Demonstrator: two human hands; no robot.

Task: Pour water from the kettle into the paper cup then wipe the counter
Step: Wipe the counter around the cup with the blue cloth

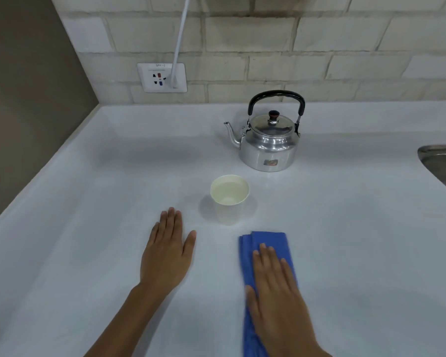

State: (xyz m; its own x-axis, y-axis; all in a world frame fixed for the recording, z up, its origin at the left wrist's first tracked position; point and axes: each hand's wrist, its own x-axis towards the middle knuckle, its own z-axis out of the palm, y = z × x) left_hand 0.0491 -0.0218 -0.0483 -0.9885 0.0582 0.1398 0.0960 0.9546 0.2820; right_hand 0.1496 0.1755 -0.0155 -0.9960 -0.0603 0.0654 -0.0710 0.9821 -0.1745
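My right hand point(276, 292) lies flat, palm down, on a folded blue cloth point(265, 243), fingers stretched out together and pressing on it rather than curled around it; the cloth runs lengthwise under my palm, with its far end sticking out past my fingertips and its near end trailing back beside my wrist. My left hand point(165, 256) is also spread flat, palm down on the bare white counter point(88, 228), holding nothing, thumb angled out toward the cloth. Between and just beyond my two hands stands the paper cup point(229, 199), upright, with clear water showing inside it well up the wall. It touches neither hand and sits just past the far end of the cloth, a little to its left. Farther back and slightly right is the metal kettle point(268, 143), upright on the counter with its lid on, the black handle raised over it and the spout pointing left. Kettle and cup stand near each other but apart. On the tiled wall point(319, 47) behind, a wall socket point(162, 77) has a white cable point(180, 39) plugged in, running upward. The rim of a steel sink point(440, 155) shows at the right edge.
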